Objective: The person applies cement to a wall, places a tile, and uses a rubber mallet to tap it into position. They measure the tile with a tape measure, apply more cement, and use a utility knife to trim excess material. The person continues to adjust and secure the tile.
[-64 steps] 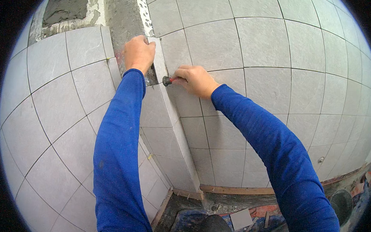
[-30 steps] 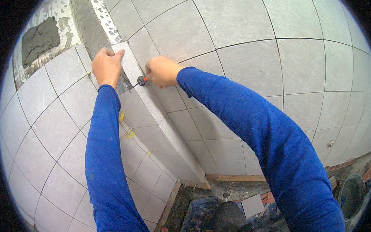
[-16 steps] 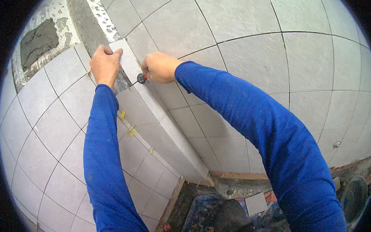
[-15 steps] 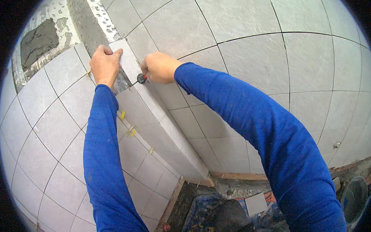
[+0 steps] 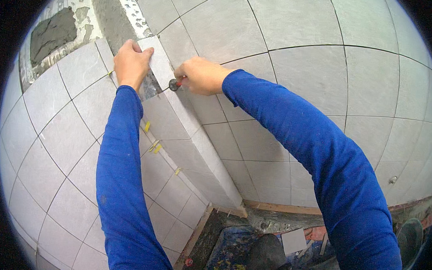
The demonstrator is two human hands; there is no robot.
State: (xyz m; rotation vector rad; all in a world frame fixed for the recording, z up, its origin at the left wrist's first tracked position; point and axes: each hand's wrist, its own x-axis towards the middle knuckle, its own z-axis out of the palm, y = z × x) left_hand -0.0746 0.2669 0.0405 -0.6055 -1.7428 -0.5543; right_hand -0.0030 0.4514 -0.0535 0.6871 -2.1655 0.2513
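At the top of a tiled ledge, a narrow light grey tile (image 5: 158,57) lies along the edge. My left hand (image 5: 132,64) holds this tile by its left side, the thumb on its face and the fingers curled, partly hidden. My right hand (image 5: 201,76) pinches a small red-handled tool with a round black end (image 5: 174,85). That end sits at the joint between the narrow tile and the edge tile below it (image 5: 183,110). A bare strip of grey backing (image 5: 150,85) shows beside my left wrist.
Yellow spacers (image 5: 156,146) stick out of joints on the left tiled wall (image 5: 64,125). Another tiled wall (image 5: 308,76) rises on the right. Wet mortar (image 5: 53,34) covers a patch at upper left. Below are a loose tile (image 5: 294,241) and a bucket (image 5: 409,241).
The view has shifted slightly, so the walls and both hands sit farther right. My hands keep their holds on the tile and the small tool.
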